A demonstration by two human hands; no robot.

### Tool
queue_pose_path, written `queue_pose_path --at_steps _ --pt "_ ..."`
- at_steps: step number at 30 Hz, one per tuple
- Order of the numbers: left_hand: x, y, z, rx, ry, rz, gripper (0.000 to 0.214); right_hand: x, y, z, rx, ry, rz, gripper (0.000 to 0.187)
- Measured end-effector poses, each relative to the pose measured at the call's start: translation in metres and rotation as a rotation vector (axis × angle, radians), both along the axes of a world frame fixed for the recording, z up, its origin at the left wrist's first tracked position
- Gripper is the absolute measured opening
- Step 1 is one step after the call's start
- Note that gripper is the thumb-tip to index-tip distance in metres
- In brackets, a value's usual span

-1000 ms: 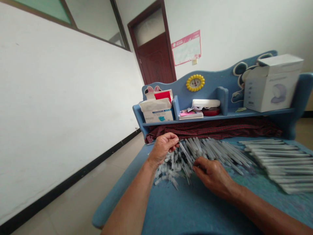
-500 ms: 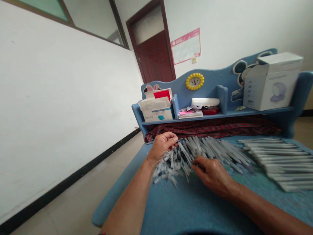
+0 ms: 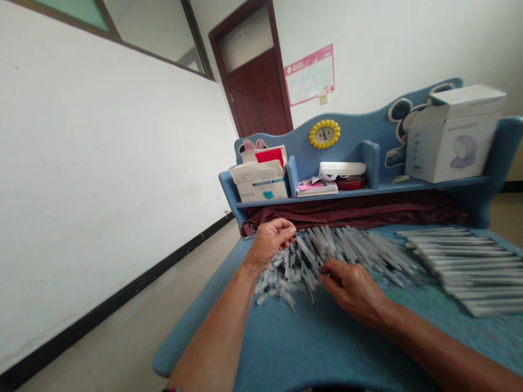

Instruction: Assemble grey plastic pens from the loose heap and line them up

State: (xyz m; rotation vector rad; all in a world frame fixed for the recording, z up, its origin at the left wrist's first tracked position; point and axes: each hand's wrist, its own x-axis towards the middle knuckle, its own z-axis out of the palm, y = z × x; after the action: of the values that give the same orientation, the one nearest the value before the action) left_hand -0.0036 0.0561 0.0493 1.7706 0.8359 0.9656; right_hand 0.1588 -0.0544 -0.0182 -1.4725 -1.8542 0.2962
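Note:
A heap of thin grey-white pen tubes lies across the blue desk. Small clear caps or tips are scattered at its left end. My left hand rests at the heap's left end with the fingers curled into a loose fist over some tubes. My right hand lies palm down at the heap's near edge, fingertips pressed on the tubes. A second, neatly laid stack of tubes sits to the right, apart from both hands.
A blue shelf runs along the desk's back with a tissue box, booklets, a yellow clock and a white carton. Red checked cloth lies under it. The desk's left edge drops to a tiled floor beside a white wall.
Both hands stay at the heap with almost no movement. The view has tilted slightly, so everything sits a little higher in the frame.

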Motion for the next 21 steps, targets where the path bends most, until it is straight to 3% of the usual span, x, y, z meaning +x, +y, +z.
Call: queue_pose_path --at_steps 21 --pt "-0.0021 0.0024 -0.0011 0.044 0.036 -0.008 0.023 0.0005 0.0 -0.0021 -0.008 -0.005 0.002 0.021"
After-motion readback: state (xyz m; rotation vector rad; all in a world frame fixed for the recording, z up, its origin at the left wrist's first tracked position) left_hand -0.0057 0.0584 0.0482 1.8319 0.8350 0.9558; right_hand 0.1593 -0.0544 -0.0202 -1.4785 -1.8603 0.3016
